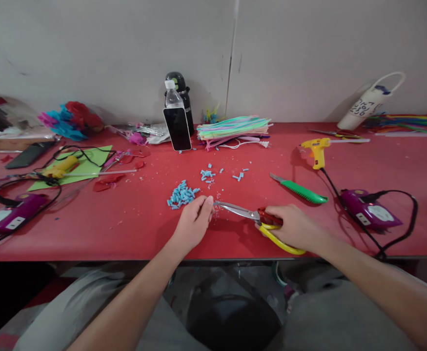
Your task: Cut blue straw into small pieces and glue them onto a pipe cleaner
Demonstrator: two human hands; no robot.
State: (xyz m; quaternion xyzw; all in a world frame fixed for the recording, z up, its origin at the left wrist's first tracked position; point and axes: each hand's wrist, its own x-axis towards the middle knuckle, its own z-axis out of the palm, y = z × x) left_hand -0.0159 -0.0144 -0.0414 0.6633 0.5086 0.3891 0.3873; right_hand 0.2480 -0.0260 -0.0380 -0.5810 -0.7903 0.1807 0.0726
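Your right hand [295,226] is closed round the red and yellow handles of one pair of scissors [238,210], whose tips point at your left hand [194,219]. That left hand has its thumb and fingers pinched together; you cannot tell whether anything sits between them.

Just beyond the left hand, on the red table [143,234], lies a pile of blue pieces [182,196], too many to count, with a smaller scatter [207,174] behind it. Beyond your right hand lies one green cutter [303,191], blade showing; it is the nearest tool to that hand.

Farther right are a yellow glue gun [316,148] and a purple power box [370,209]. Another yellow glue gun [61,167] and purple box [11,213] lie to your left, making two of each; that gun is on a green sheet [89,168].

You have three bottles at the back: a clear bottle [172,97], a black bottle [189,114] behind it, and a white bottle [361,108] at right. What they hold you cannot tell. One phone [177,130] stands in front of the clear bottle, partly hiding it, beside pastel stems [231,127], uncountable here.
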